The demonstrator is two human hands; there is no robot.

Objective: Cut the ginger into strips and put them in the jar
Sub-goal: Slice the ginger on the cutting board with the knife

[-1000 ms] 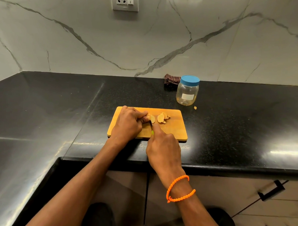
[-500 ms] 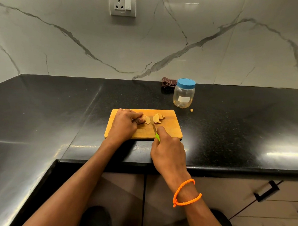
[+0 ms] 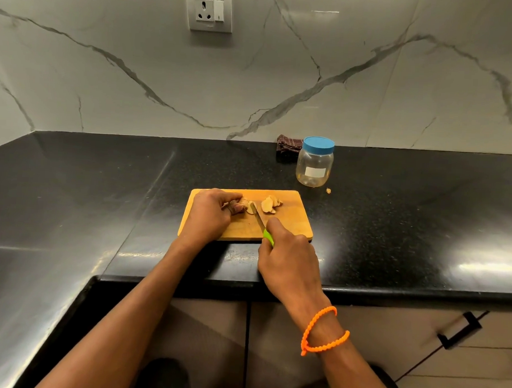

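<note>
A wooden cutting board (image 3: 288, 224) lies on the black counter. My left hand (image 3: 208, 213) pins a piece of ginger (image 3: 242, 205) down on the board's left half. Loose ginger slices (image 3: 270, 204) lie just to the right of it. My right hand (image 3: 288, 261) grips a knife with a green handle (image 3: 268, 237); its blade (image 3: 256, 216) rests against a slice beside the held ginger. A clear jar (image 3: 314, 164) with a blue lid screwed on stands behind the board, to the right.
A dark checked cloth (image 3: 287, 145) lies by the marble wall, left of the jar. A small ginger scrap (image 3: 328, 191) sits on the counter near the jar. Cabinet drawers with black handles (image 3: 460, 329) are below the counter's front edge.
My right hand has drawn back toward me with the knife, so more of the blade and the green handle now show. My left hand stays on the ginger.
</note>
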